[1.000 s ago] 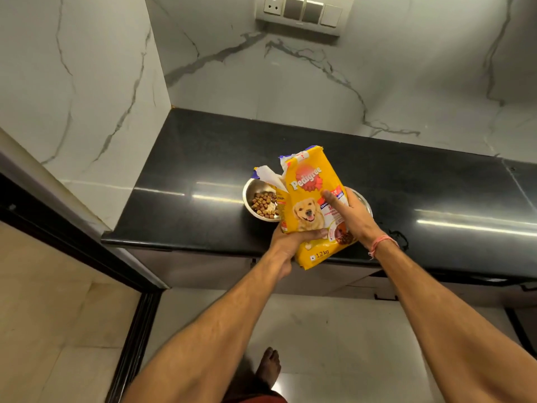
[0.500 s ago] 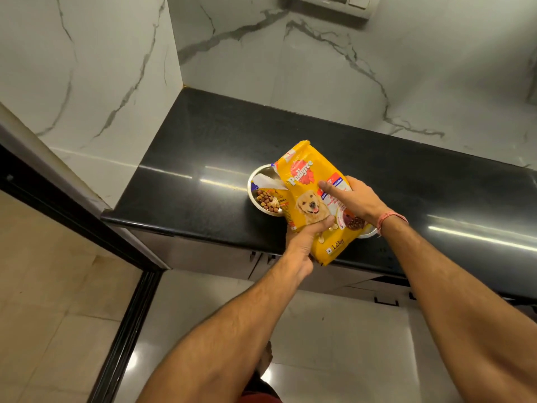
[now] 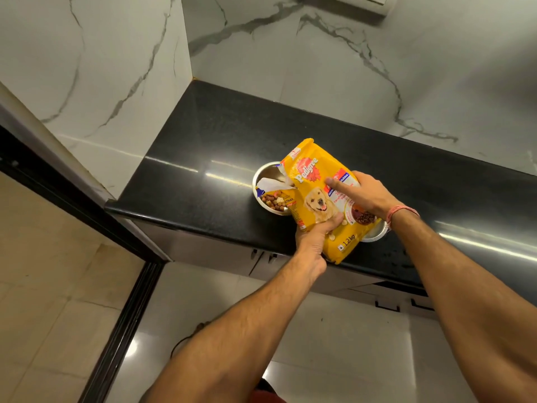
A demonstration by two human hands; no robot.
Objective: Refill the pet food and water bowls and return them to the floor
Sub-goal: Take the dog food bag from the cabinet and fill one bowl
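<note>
- A black polished surface [image 3: 220, 158] runs along marble walls [image 3: 290, 68]; pale floor tiles [image 3: 334, 338] lie below.
- 1 yellow food bag [image 3: 312, 184] tilts over 1 of 2 steel bowls, the kibble bowl [image 3: 268, 196], near the surface's front edge.
- The second bowl [image 3: 376, 232] sits mostly hidden beneath.
- Left hand [image 3: 315, 238] grips the bag's bottom; right hand [image 3: 361, 194] holds its side, forefinger straight.
- The surface's back and right parts lie bare.

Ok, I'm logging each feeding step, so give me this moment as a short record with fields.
surface: black countertop
bag: yellow dog food bag, tilted, torn corner over the left bowl
left bowl: steel bowl holding kibble
right bowl: second steel bowl, mostly hidden behind the bag, contents not visible
left hand: grips the bag's lower edge
right hand: holds the bag's side, index finger laid across the front
</note>
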